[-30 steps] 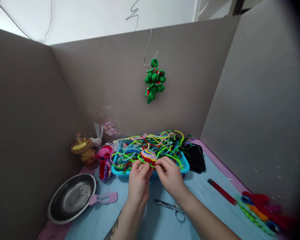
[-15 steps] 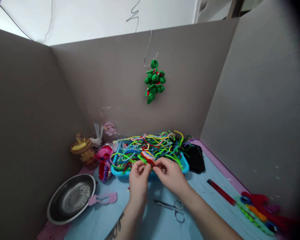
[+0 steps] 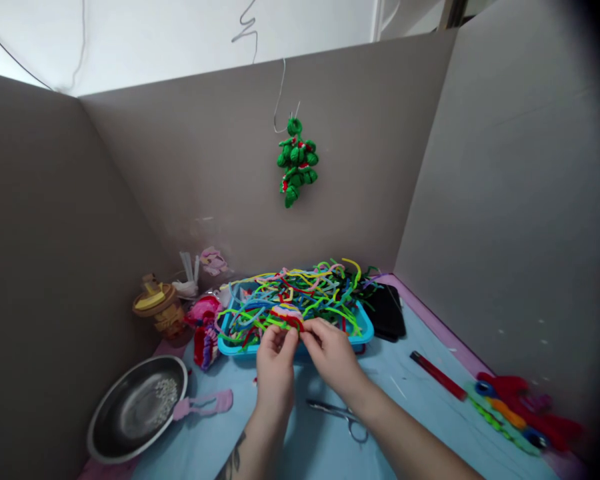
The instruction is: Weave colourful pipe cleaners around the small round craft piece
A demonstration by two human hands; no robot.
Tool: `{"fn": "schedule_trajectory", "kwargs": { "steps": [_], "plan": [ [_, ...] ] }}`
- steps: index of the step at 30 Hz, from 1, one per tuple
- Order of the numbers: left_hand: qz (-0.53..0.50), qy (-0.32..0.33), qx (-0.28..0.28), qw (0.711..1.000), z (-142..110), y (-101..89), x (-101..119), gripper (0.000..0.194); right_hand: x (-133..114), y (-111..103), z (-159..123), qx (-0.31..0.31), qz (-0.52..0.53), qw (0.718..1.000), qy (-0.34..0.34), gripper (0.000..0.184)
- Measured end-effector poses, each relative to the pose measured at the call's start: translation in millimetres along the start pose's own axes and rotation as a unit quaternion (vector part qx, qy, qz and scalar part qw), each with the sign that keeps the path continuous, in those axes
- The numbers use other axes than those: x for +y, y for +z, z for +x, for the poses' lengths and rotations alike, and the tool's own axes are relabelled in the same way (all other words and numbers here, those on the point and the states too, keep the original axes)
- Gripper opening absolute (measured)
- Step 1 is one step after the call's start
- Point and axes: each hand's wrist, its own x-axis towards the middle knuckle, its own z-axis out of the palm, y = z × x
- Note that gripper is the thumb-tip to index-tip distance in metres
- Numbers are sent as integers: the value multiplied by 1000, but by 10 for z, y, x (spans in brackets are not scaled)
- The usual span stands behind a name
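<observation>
Before the tray, my left hand (image 3: pixel 274 370) is closed, its thumb and fingers pinching a small striped pipe cleaner piece (image 3: pixel 287 312) of red, white, yellow and blue. From the other side, the fingertips of my right hand (image 3: pixel 333 352) pinch the red edge of the same piece. Both hands hide its lower part. Just behind them is a blue tray (image 3: pixel 237 351) heaped with loose pipe cleaners (image 3: pixel 325 287) in many colours. Scissors (image 3: pixel 330 408) lie on the table below the hands, one finger loop covered by my right forearm.
To the left stand a metal bowl (image 3: pixel 125 427) with small pale beads, a pink strip, and a brown lidded cup (image 3: pixel 163 310). A red cutter (image 3: pixel 437 375) and colourful fuzzy crafts (image 3: pixel 510 413) lie right. Green pipe cleaner work (image 3: pixel 297 160) hangs from a wire against the grey partition.
The view has turned slightly to the right, so the surroundings sit further left. Both hands keep hold of the striped piece, and my right forearm now covers one scissor loop.
</observation>
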Motion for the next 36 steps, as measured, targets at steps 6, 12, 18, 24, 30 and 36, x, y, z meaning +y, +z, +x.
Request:
{"fn": "schedule_trajectory", "kwargs": {
  "steps": [6, 12, 18, 24, 30, 36],
  "plan": [
    [45, 41, -15, 998, -3, 16, 26, 20, 14, -164, 87, 16, 10, 1000, 21, 8],
    [43, 32, -19, 998, -37, 35, -26, 19, 11, -155, 68, 6, -49, 999, -18, 13],
    [-63, -45, -13, 997, -45, 60, -21, 23, -42, -138, 23, -2, -146, 987, -63, 15],
    [-94, -55, -10, 994, -91, 105, 7, 23, -48, -113, -21, 12, -206, 971, -124, 21],
    [-98, -51, 4, 994, -43, 62, 8, 31, -97, -68, -52, 1, -246, 957, -155, 23],
    [-129, -53, 16, 990, 58, -3, 43, 38, -171, -82, -53, -69, -226, 963, -131, 31]
  ]
}}
